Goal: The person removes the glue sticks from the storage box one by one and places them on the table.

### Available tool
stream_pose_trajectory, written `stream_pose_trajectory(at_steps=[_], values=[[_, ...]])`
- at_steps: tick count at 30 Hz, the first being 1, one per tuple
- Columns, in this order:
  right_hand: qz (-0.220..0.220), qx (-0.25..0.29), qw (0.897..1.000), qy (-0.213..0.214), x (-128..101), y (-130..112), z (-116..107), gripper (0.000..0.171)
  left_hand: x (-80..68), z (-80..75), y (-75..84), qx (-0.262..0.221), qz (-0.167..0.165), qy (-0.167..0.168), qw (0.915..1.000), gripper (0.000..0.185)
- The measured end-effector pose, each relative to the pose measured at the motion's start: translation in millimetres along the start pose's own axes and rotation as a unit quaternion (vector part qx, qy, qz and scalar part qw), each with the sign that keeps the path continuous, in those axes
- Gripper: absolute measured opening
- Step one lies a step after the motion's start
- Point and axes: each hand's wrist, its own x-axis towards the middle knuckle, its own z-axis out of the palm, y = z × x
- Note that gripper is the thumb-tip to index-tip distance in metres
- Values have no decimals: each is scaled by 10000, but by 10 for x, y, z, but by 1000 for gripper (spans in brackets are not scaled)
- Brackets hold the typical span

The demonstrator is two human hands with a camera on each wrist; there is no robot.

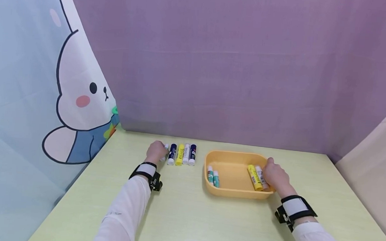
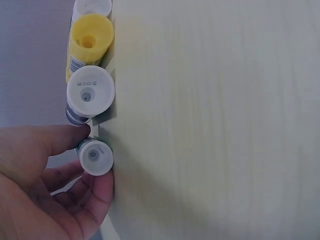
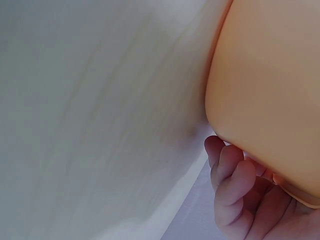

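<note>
Pinching the endmost glue stick point(image 2: 95, 156) with our left hand point(image 1: 155, 151), we are gripping the tray rim point(image 1: 237, 154) with our right hand point(image 1: 275, 177); four sticks are lying inside, five outside.

A faint stamped code, too blurred to read with certainty, marks the white round end of a glue stick point(image 2: 90, 95) in the row near the surface's far edge. The small label print on the yellow glue stick point(image 2: 86, 46) beside it is illegible.
</note>
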Motion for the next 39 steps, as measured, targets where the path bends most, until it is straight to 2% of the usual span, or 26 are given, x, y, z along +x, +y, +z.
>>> stream_pose_trajectory(at_steps=[20,28,39], values=[[-9,-13,10000,31,-20,-25,-3,34,2,45,7,252,-93,22,9996,28],[13,5,10000,11,-6,-12,8,35,27,55,2,259,-27,-7,9997,32],[41,-29,10000,-8,10,-1,10,36,-24,-31,37,181,137,-195,9996,30]])
